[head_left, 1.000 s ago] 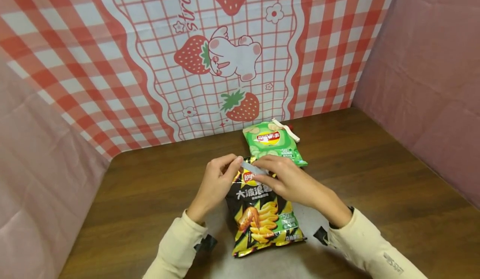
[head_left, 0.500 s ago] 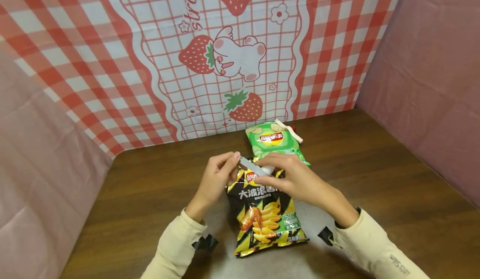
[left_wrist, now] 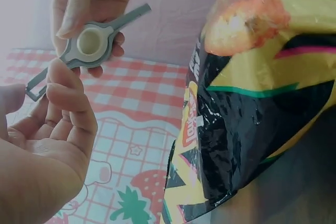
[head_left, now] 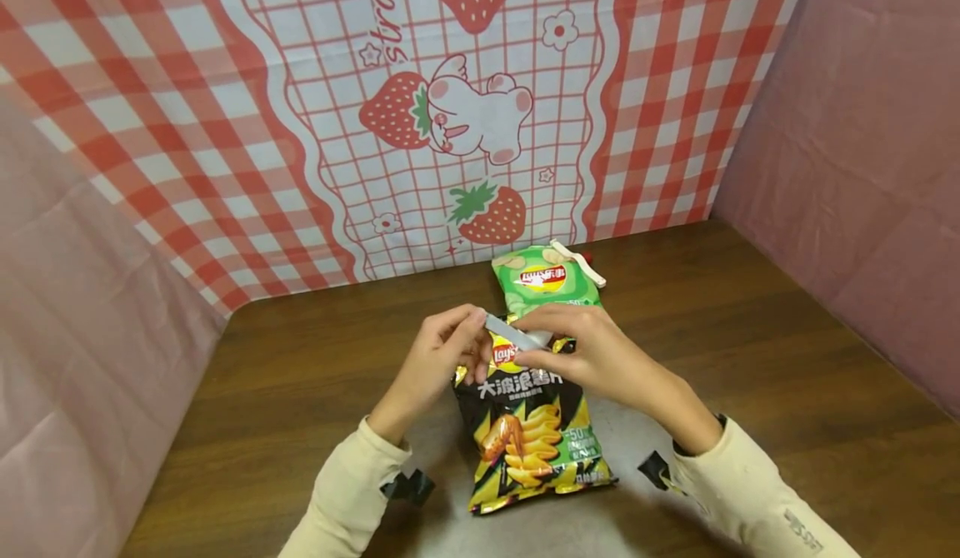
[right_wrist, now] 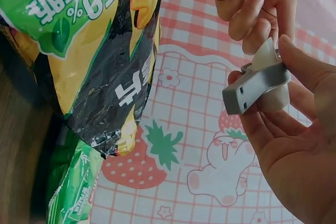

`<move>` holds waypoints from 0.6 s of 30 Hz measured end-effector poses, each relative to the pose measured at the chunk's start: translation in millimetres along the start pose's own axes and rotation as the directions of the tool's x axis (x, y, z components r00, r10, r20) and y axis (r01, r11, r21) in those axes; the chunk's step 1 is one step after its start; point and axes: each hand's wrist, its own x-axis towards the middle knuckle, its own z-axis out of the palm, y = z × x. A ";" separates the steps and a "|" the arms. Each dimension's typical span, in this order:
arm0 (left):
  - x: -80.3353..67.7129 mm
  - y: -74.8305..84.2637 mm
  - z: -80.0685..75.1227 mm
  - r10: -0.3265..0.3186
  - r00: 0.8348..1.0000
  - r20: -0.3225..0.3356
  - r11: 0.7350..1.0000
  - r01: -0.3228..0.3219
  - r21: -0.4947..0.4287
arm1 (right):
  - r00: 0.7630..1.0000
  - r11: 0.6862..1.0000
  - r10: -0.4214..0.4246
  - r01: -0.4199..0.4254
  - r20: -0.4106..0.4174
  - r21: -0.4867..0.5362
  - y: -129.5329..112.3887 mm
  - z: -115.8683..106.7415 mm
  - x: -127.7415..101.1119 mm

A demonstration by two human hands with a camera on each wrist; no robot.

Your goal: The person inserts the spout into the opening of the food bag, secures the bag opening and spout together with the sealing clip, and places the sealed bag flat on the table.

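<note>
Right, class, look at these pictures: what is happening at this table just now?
A person in cream sleeves holds a grey bag clip between both hands, just above the top of a black and yellow crisp bag that lies on the wooden table. The left hand pinches one end of the clip; the right hand holds the other end, with its round hinge. The clip is not on the bag. Behind it lies a green crisp bag with a white clip at its top.
</note>
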 end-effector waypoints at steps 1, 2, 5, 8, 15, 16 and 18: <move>-0.1 0.3 0.0 -0.003 1.000 -0.006 1.000 0.003 -0.002 | 1.000 1.000 -0.003 0.003 -0.003 -0.002 0.7 0.5 0.0; -0.1 0.5 0.1 -0.003 1.000 -0.015 1.000 0.003 0.004 | 1.000 1.000 -0.003 0.003 -0.005 -0.002 0.7 0.8 -0.1; 1.1 1.5 2.2 0.017 0.998 -0.066 0.996 -0.012 0.086 | 1.000 1.000 -0.003 0.003 -0.017 0.001 1.3 1.2 -0.4; 2.6 2.4 5.2 0.045 0.990 -0.133 0.981 -0.018 0.194 | 0.999 1.000 -0.005 0.005 -0.032 0.014 1.0 1.7 -0.3; 2.4 1.7 5.6 0.042 0.974 -0.222 0.969 0.015 0.248 | 0.999 0.999 -0.030 0.029 -0.045 -0.014 -0.1 5.8 0.6; 2.1 1.2 4.9 0.028 0.975 -0.220 0.975 0.022 0.223 | 0.998 0.999 -0.042 0.041 -0.044 -0.018 -0.2 6.5 0.8; 1.5 0.0 2.8 -0.007 0.979 -0.205 0.989 0.037 0.144 | 0.997 0.998 -0.069 0.069 -0.035 0.003 -0.2 7.7 1.4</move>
